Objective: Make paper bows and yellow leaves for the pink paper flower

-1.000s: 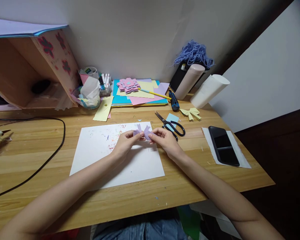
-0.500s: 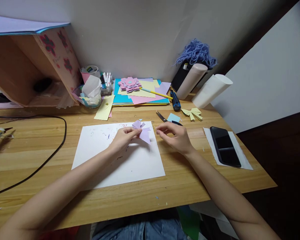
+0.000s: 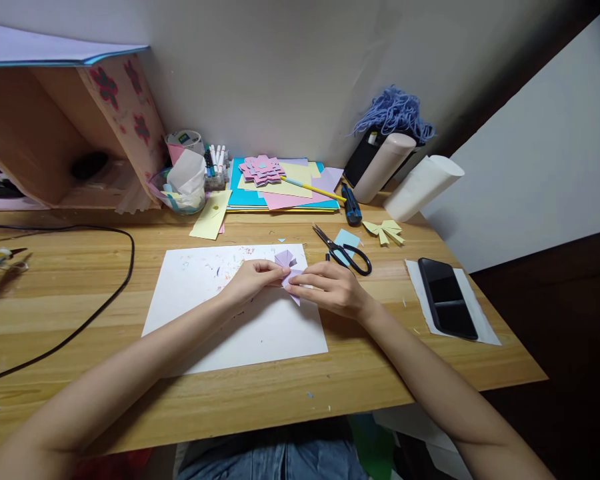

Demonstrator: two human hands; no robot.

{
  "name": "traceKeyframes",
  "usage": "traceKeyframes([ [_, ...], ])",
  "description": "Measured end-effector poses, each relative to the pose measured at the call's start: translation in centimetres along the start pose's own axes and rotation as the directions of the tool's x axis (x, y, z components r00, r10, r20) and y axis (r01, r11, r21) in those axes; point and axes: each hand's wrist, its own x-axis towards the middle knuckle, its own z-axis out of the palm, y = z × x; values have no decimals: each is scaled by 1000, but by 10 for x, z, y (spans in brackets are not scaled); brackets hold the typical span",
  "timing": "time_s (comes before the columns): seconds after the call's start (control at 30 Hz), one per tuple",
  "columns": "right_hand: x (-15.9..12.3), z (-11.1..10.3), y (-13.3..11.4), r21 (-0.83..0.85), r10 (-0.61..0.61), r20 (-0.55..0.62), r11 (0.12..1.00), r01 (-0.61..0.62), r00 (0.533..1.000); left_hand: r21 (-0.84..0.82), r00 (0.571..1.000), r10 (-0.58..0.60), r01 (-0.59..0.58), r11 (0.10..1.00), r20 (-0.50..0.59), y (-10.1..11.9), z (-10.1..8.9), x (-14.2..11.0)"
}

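Lilac paper (image 3: 285,258), one folded piece, held over the upper right part of the white sheet (image 3: 280,337); long axis slanting from upper left to lower right, fanned end pointing away from the wearer, pointed end toward the wearer and slightly right. Left hand (image 3: 253,279): thumb and forefinger pinched on its middle. Right hand (image 3: 336,288): fingertips laid against its lower half, thumb hidden, so whether it pinches cannot be told. Beyond the right hand: scissors (image 3: 335,247), blades pointing up-left, partly over a blue square (image 3: 347,237); yellow bow (image 3: 384,231) farther right.
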Motion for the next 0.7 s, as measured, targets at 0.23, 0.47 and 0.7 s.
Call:
traceKeyframes([
  [0.23,3,-1,-6,182,95,74,977,-107,993,-103,992,-98,106,989,82,0,-2,1],
  [0.47,3,2,-5,114,100,64,988,-107,993,-164,980,-151,171,971,129,1,-4,1],
  [0.7,12,8,-13,142,298,-168,951,-276,940,-188,993,-111,116,975,38,3,0,-2],
])
